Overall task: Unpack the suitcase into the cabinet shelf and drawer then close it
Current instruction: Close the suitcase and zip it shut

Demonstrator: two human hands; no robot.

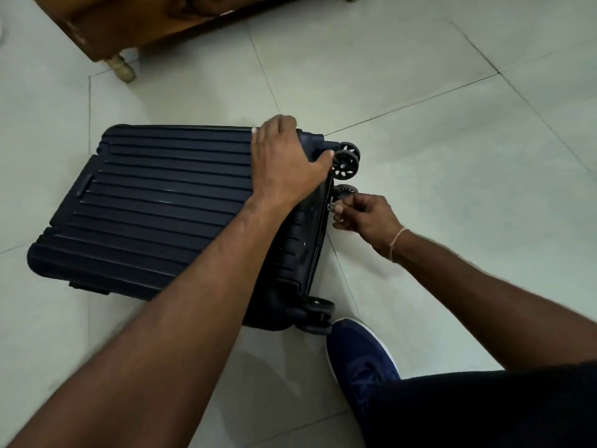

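Suitcase [168,208], dark navy with ribbed hard shell, lies flat and closed on the tiled floor [420,92], its long axis running left to right across the head view, wheels [346,160] pointing right and the handle end toward the left. The left hand [287,160] rests palm down on the upper right corner of the shell, fingers spread and fairly straight, thumb reaching toward the nearest wheel. The right hand [365,215] sits just beside the suitcase's right edge, below that wheel pair, its fingers curled and pinching a small metal zipper pull [332,206] at the seam. A thin band circles the right wrist. A blue shoe [361,354] stands on the floor just beside the lower right wheels [318,313]. Well apart at the top left, a wooden cabinet base [145,24] with a turned foot [124,67] stands on the tiles.
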